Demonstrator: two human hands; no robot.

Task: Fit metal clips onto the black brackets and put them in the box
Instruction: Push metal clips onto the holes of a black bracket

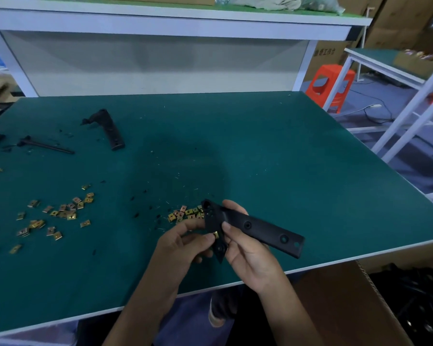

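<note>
My right hand (245, 250) grips a black L-shaped bracket (263, 231) above the front edge of the green table (260, 158), its long arm pointing right. My left hand (185, 243) pinches a small brass-coloured metal clip (216, 235) against the bracket's short arm. Loose clips lie in a small pile (185, 214) just behind my hands and in a wider scatter (58, 216) at the left. A cardboard box (360, 303) holding black parts stands below the table at the lower right.
Two more black brackets (108, 128) (45, 145) lie at the far left of the table. Black plastic bits are strewn about. A white shelf frame (160, 23) spans the back. An orange stool (330, 83) and another white bench (385, 66) stand to the right.
</note>
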